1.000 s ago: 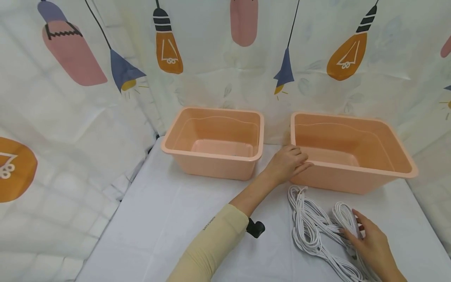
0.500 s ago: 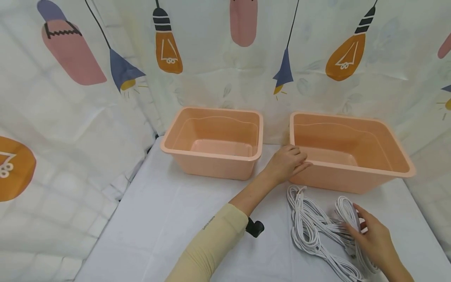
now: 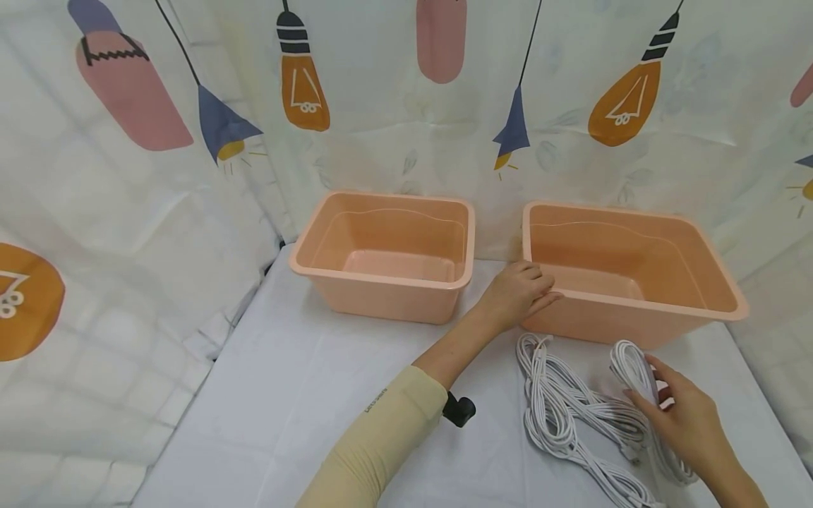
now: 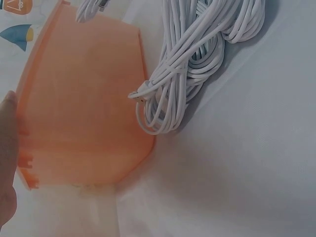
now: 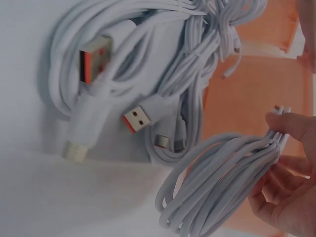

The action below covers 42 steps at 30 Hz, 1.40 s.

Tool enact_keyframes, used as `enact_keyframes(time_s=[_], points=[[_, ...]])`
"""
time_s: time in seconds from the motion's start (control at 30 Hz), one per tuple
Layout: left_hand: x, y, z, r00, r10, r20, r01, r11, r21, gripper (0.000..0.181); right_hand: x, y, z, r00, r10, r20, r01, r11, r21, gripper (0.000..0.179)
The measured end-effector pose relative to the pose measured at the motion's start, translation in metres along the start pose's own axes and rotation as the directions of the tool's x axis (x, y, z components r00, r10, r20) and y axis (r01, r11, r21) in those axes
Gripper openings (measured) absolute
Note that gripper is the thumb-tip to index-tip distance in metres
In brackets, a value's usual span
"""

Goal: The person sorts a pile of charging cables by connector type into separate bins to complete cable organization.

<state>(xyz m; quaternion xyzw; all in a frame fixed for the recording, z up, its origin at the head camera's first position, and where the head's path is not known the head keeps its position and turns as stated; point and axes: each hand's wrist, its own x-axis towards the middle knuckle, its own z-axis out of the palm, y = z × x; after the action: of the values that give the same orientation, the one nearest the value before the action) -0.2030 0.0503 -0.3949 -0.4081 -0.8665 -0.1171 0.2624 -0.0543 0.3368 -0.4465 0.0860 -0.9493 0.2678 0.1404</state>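
My right hand (image 3: 689, 416) pinches a coiled white USB cable (image 5: 222, 182) between thumb and fingers, just above the table. In the right wrist view the loops hang toward the camera. More white USB cables (image 3: 552, 409), coiled and tied, lie in a heap to its left; a USB plug (image 5: 138, 118) with a red-orange edge shows there. My left hand (image 3: 517, 293) grips the near left corner of the right peach plastic basin (image 3: 635, 324), fingers over the rim. No items show inside that basin. At its edge, the left wrist view catches only part of the left hand (image 4: 7, 158).
A second peach basin (image 3: 394, 300) stands at the back left, with a gap between the two. White cloth covers the table (image 3: 267, 409). Behind and at the left hangs a curtain (image 3: 381, 155) printed with lamps. A black camera mount (image 3: 459, 410) sits at the left wrist.
My right hand has lifted its cable coil slightly and moved it up and to the right, away from the heap. The left hand stays on the basin rim.
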Motion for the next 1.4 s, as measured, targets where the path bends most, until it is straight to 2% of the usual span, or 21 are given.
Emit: enact_keyframes(time_s=[0.23, 0.67, 0.8, 1.03, 1.23, 1.4], points=[[0.000, 0.000, 0.000, 1.000, 0.002, -0.003, -0.002, 1.000, -0.012, 0.026, 0.008, -0.002, -0.013, 0.998, -0.038, -0.056, 0.040, 0.999, 0.023, 0.068], [0.000, 0.000, 0.001, 1.000, -0.002, 0.009, 0.002, 0.999, -0.034, 0.027, 0.026, -0.005, -0.040, 0.996, -0.055, -0.066, 0.053, 0.998, -0.030, 0.070], [0.000, 0.000, 0.000, 1.000, -0.009, 0.017, 0.009, 0.999, -0.034, 0.028, 0.035, -0.007, -0.048, 0.996, -0.062, -0.062, 0.061, 0.998, -0.021, 0.068], [0.001, 0.001, -0.001, 0.999, -0.022, 0.029, 0.024, 0.998, -0.052, 0.027, 0.055, -0.009, -0.062, 0.986, -0.125, -0.109, 0.122, 0.992, -0.033, 0.063], [0.001, 0.000, 0.000, 0.999, -0.027, 0.031, 0.029, 0.999, -0.045, 0.028, 0.077, -0.014, -0.078, 0.987, -0.138, -0.086, 0.132, 0.989, -0.067, 0.063], [0.001, 0.000, 0.000, 0.999, -0.031, 0.033, 0.032, 0.999, -0.043, 0.028, 0.098, -0.019, -0.089, 0.995, -0.094, -0.024, 0.091, 0.990, -0.105, 0.067]])
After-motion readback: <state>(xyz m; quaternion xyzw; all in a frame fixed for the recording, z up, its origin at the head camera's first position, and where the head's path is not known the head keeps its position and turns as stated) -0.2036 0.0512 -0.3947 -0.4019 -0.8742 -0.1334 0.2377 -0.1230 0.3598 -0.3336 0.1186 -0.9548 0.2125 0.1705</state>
